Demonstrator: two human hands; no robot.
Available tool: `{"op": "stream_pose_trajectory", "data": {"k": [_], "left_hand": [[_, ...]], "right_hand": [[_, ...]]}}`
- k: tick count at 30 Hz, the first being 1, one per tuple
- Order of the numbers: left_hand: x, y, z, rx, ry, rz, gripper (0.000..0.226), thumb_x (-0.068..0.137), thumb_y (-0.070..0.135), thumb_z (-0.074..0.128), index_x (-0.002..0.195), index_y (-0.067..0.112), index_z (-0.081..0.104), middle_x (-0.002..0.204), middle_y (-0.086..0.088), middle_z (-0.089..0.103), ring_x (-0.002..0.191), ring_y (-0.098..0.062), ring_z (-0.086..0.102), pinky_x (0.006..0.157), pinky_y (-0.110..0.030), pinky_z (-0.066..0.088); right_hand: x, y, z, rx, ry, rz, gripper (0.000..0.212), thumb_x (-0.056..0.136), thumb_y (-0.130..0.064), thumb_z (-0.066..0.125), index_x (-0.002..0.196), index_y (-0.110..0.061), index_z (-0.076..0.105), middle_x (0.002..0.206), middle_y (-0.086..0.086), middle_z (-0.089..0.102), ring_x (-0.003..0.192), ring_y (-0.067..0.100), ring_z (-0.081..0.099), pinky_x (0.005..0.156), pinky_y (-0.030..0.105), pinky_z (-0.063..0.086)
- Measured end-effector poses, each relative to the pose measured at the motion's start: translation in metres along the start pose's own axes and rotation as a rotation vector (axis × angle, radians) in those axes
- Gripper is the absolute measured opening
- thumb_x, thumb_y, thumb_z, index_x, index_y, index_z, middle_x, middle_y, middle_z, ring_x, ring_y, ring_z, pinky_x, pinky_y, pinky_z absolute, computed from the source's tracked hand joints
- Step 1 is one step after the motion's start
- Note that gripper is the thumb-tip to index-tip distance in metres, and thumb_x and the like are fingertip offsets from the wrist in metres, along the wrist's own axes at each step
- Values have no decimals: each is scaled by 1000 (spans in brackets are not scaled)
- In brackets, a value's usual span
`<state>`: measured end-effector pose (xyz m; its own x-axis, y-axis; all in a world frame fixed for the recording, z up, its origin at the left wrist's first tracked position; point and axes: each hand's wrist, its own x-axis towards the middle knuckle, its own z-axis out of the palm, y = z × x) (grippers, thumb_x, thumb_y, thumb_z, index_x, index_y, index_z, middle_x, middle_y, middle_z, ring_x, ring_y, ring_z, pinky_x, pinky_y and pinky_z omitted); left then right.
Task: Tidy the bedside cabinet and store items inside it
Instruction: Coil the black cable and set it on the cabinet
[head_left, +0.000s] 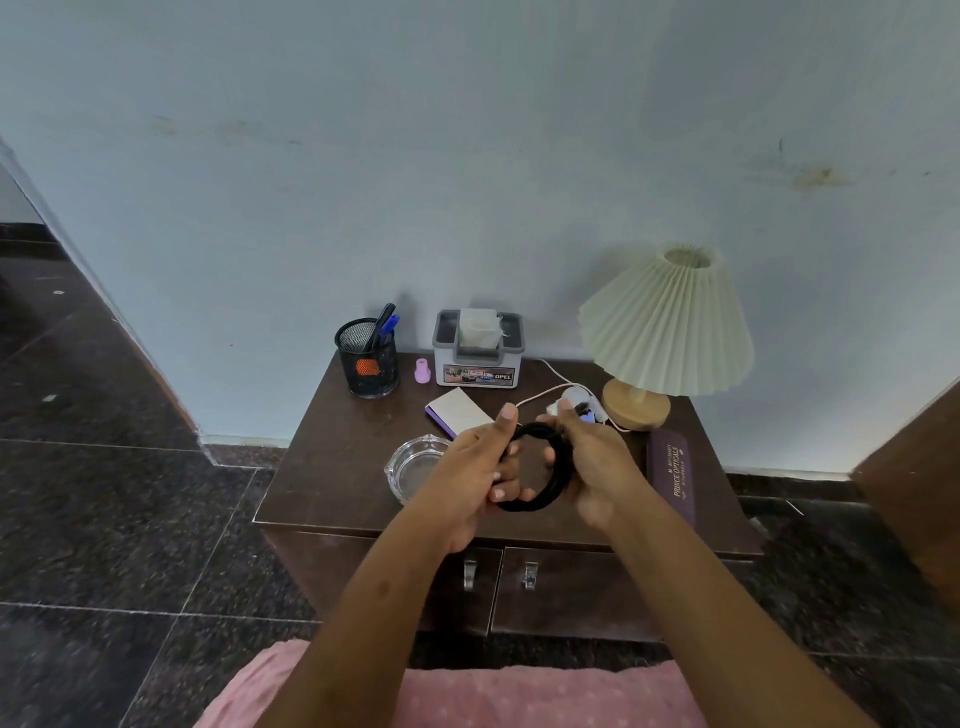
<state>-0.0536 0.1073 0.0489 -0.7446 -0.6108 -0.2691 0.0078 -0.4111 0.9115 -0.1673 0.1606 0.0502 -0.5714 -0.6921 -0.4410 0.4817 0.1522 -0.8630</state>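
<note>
**A:** Where's the cable right now?

**B:** Off the cabinet, in the air above the front middle of the bedside cabinet (332, 467). The black cable (563, 465) is wound into a ring and held between both hands.

**A:** And the grip?

**B:** The left hand (467, 473) has its fingers (506, 491) curled through the loop, holding the left and lower part. The right hand (602, 467) wraps the right side of the ring. Both are grasping it, neither is loose.

**A:** Which way does the coil lie?

**B:** The opening of the ring faces up toward the camera, so it stands roughly on edge and tipped back a little. It has no real long axis — slightly taller than wide, if anything. I can't make out where the loose ends or plugs are.

**A:** So what does storing it turn on?

**B:** The two doors (571, 587) sit directly below the hands, and both look closed. My guess is one hand has to let go to pull a handle (470, 574). The left one is just above that handle, so the right would keep hold of the coil — with the risk of it springing loose in a single grip.

**A:** Anything close by?

**B:** A glass ashtray (415, 467) is just left of the hands and a spectacle case (672, 478) to the right.
</note>
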Motion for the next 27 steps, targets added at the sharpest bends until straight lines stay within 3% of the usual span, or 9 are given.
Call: {"op": "stream_pose_trajectory", "data": {"k": [2, 5, 7, 11, 14, 16, 19, 24, 27], "left_hand": [[-1, -3, 1, 6, 0, 1, 42, 93, 47, 43, 67, 14, 42, 42, 8, 30, 34, -5, 27, 58, -25, 51], [-3, -4, 0, 27, 29, 22, 41, 96, 44, 42, 66, 15, 41, 42, 7, 31, 34, -6, 29, 55, -24, 50], [-3, -2, 0, 25, 69, 47, 42, 97, 42, 41, 66, 14, 41, 40, 7, 32, 34, -5, 30, 53, -24, 49], [-2, 1, -1, 40, 153, 121, 41, 99, 37, 38, 65, 14, 45, 37, 7, 39, 33, -4, 33, 50, -23, 42], [2, -1, -9, 108, 203, 144, 41, 98, 40, 40, 64, 17, 45, 43, 9, 37, 37, -6, 36, 51, -23, 41], [4, -3, -13, 173, 226, 137, 40, 98, 40, 39, 66, 17, 46, 45, 8, 39, 39, -7, 41, 51, -21, 44], [6, -4, -15, 230, 248, 134, 36, 99, 39, 38, 71, 19, 49, 45, 9, 51, 42, -7, 52, 48, -16, 46], [8, -3, -17, 314, 340, 159, 38, 98, 42, 38, 77, 15, 53, 49, 7, 54, 41, -6, 54, 52, -20, 45], [8, -3, -17, 411, 377, 204, 39, 97, 45, 38, 73, 20, 55, 55, 2, 54, 40, -7, 48, 53, -23, 40]], "right_hand": [[3, 3, -2, -33, 13, 26, 24, 92, -29, 59, 76, -12, 58, 51, -4, 54, 34, 2, 47, 49, 24, 45], [6, 9, -3, -67, -45, 55, 26, 90, -26, 62, 106, -6, 60, 56, -1, 56, 37, 2, 47, 43, 21, 45], [4, 9, -1, -51, -116, 96, 28, 95, -28, 54, 98, -3, 65, 61, 2, 56, 38, 3, 46, 43, 20, 45], [-2, 4, 0, -2, -294, 109, 46, 95, -46, 46, 85, -8, 70, 66, 2, 64, 50, 6, 51, 61, 24, 44], [-2, 7, -4, -188, -405, 15, 25, 93, -24, 56, 94, -3, 69, 80, 11, 61, 67, 13, 55, 71, 26, 43], [-2, 12, -4, -300, -392, -18, 19, 93, -16, 56, 99, -4, 68, 85, 13, 62, 72, 15, 57, 69, 26, 39], [-4, 16, 2, -354, -297, -39, 20, 95, -20, 53, 96, -10, 70, 75, 3, 66, 68, 9, 59, 63, 22, 41], [-9, 19, 10, -208, -201, -134, 18, 94, -12, 55, 101, 0, 66, 72, 7, 65, 66, 12, 60, 61, 19, 49], [-15, 20, 16, -110, -169, -166, 12, 93, -9, 54, 100, -7, 64, 81, 9, 67, 73, 16, 63, 69, 25, 53]]}}
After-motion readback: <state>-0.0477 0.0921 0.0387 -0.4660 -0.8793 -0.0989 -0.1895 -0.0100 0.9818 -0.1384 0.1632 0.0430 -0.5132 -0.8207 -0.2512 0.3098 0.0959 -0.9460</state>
